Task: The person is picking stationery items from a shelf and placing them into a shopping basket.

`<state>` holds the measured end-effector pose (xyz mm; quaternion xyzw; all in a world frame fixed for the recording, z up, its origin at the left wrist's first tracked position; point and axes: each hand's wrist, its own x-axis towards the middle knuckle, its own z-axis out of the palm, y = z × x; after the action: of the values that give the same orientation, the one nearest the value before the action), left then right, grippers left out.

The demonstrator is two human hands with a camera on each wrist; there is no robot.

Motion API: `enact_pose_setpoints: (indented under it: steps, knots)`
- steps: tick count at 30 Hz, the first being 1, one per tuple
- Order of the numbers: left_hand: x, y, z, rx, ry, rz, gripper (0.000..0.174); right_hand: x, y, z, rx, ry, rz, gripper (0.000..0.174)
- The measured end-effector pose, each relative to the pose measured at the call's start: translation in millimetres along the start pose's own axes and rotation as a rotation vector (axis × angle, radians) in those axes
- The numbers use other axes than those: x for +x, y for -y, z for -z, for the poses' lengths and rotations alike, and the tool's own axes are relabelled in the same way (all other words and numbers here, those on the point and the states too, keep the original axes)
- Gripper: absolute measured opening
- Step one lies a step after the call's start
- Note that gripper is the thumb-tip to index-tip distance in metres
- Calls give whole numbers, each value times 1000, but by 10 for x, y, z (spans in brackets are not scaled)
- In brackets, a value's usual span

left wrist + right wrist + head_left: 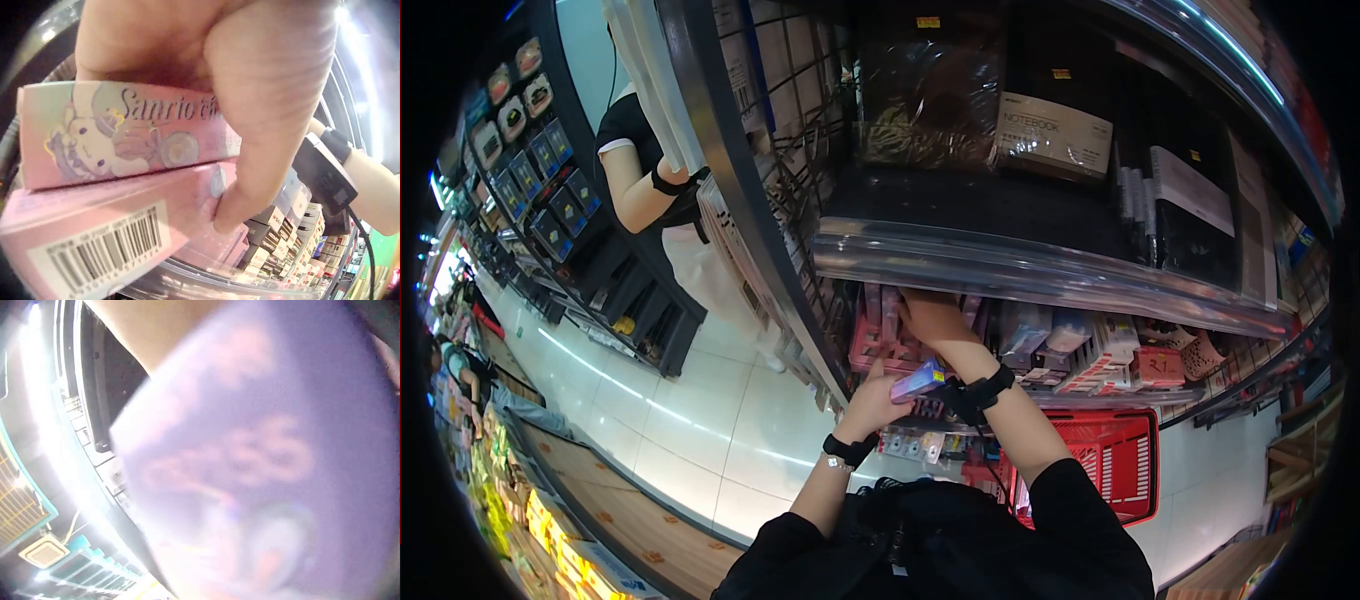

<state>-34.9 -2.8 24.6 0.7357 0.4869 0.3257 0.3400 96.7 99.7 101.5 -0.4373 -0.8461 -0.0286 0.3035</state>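
Observation:
My left hand (pixel 872 408) grips small pink-and-purple Sanrio boxes (pixel 919 382) in front of the lower shelf. Close up in the left wrist view, one box (pixel 140 134) carries a white cartoon character, and another box (pixel 181 194) with a barcode lies against it under a fingertip. Under the upper shelf's edge, my right hand (pixel 937 320) reaches in among pink boxes (pixel 870 340); its fingertips are largely hidden, and I cannot tell what they hold. A blurred purple box face (pixel 250 456) fills much of the right wrist view.
Notebooks (pixel 1055 135) stand on the upper shelf behind a clear plastic edge (pixel 1020 275). More boxed goods (pixel 1100 350) line the lower shelf. A red shopping basket (pixel 1135 465) is below at right. Another person's arm (pixel 645 195) shows beyond the rack post (pixel 735 190).

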Motion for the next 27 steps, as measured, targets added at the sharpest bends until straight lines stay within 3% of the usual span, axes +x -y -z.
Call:
enact_pose_setpoints:
  steps: [4, 6, 8, 13, 16, 18, 20, 27]
  knots:
    - [20, 118, 0, 74, 52, -56, 33, 37, 6, 34, -3, 32, 9, 48]
    - [15, 133, -16, 76, 96, -45, 34, 60, -5, 92, 38, 178, 13, 57]
    - [-15, 103, -50, 135, -23, -115, 29, 65, -25, 76, 60, 168, 43, 60]
    - [11, 140, -99, 191, 1, -52, 34, 122, -59, 112, 142, 246, 90, 64]
    - [31, 177, -131, 243, 11, -52, 36, 172, -29, 162, 124, 124, 124, 56]
    - [57, 216, -129, 268, 19, -43, 36, 249, -42, 205, 326, 194, -48, 44]
    - [61, 249, -101, 229, 78, -53, 41, 273, -103, 165, 371, 117, -17, 38]
    - [58, 210, -101, 248, 82, -9, 37, 301, -190, 39, 382, -151, 91, 23]
